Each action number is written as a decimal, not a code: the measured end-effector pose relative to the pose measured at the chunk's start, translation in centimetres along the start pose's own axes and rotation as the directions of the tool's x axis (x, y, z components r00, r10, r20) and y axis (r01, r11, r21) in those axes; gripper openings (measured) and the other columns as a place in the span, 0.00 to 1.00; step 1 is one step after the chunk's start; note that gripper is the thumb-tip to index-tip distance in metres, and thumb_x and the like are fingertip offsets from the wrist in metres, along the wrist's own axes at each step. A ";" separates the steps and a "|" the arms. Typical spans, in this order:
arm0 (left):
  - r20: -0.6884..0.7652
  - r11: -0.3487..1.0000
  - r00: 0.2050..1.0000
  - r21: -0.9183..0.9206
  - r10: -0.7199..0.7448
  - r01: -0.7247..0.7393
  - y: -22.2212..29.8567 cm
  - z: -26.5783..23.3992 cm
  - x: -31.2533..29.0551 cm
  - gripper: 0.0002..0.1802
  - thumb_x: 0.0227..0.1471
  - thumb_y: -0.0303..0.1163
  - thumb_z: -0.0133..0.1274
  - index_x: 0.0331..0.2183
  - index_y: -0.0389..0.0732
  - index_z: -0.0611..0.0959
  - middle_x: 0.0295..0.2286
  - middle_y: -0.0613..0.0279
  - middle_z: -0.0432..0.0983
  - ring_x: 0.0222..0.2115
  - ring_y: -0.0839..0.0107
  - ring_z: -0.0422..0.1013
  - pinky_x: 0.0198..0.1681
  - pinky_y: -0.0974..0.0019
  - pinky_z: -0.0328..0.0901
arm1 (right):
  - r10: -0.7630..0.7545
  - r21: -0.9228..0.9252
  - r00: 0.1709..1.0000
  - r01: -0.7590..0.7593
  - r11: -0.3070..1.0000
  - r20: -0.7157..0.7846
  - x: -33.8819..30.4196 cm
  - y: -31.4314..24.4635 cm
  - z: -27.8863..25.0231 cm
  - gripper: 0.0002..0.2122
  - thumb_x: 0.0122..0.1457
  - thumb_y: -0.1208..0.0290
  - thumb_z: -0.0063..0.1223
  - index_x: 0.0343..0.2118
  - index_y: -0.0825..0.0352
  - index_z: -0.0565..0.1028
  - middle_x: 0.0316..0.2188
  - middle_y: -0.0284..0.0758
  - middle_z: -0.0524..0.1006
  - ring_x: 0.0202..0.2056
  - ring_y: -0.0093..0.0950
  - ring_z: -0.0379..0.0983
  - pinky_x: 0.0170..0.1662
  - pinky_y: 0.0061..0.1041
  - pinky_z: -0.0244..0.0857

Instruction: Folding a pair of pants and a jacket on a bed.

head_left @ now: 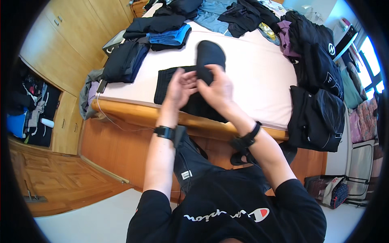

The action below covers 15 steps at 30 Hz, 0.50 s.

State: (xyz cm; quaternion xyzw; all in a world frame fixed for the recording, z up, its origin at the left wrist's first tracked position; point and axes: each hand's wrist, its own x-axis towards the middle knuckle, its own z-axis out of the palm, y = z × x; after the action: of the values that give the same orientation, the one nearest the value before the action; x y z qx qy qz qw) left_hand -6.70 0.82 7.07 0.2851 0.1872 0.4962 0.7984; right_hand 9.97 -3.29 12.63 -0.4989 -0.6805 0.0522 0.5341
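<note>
Above the near edge of the bed, my right hand [219, 90] grips a black, rounded, elongated soft item [210, 56]; its exact kind I cannot make out. The thumb lies across its lower end. Just to the left is my left hand [181, 88], palm turned inward, with loosely bent fingers apart and nothing visible in them. Beneath both hands, a folded black garment [163, 83] lies at the bed's edge, partly covered by my hands and wrists. I wear a dark band on each wrist.
Folded dark clothes [126, 60] and a blue folded stack [172, 37] lie on the bed's left side. Black garments [314, 117] line its right edge. A white cable [111, 121] hangs from a small dark device [101, 86]. An open cupboard [34, 105] stands left.
</note>
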 end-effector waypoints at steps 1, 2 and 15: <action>-0.052 0.997 0.998 0.077 -0.027 0.031 2.5 -0.7 -1.1 0.26 0.60 0.51 0.49 0.44 0.36 0.81 0.37 0.59 0.80 0.38 0.68 0.75 0.44 0.66 0.69 | -0.023 0.021 0.992 0.020 1.000 0.126 0.0 -1.9 1.6 0.18 0.45 0.67 0.63 0.40 0.67 0.74 0.32 0.47 0.78 0.35 0.46 0.76 0.39 0.42 0.70; -0.114 0.986 0.993 0.154 -0.043 0.061 4.8 -1.4 -2.5 0.29 0.59 0.54 0.50 0.45 0.36 0.80 0.36 0.59 0.80 0.37 0.68 0.76 0.43 0.67 0.70 | -0.052 0.053 0.966 0.039 0.998 0.254 -0.2 -3.9 3.2 0.17 0.46 0.66 0.62 0.39 0.67 0.74 0.32 0.47 0.78 0.35 0.46 0.76 0.40 0.43 0.69; -0.173 0.177 0.870 0.979 0.463 0.101 2.2 -10.9 -0.9 0.23 0.56 0.37 0.57 0.47 0.30 0.76 0.41 0.49 0.79 0.41 0.63 0.75 0.46 0.63 0.69 | -0.155 -0.257 0.865 0.305 0.917 0.477 -3.1 7.2 7.4 0.34 0.55 0.40 0.49 0.59 0.61 0.68 0.62 0.50 0.60 0.66 0.47 0.51 0.65 0.58 0.38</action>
State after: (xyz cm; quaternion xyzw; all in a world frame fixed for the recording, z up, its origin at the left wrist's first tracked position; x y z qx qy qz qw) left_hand -15.02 3.70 0.13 0.6240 0.5931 0.4085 0.3033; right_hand 8.50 1.38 3.08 -0.4682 -0.8392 -0.0119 0.2766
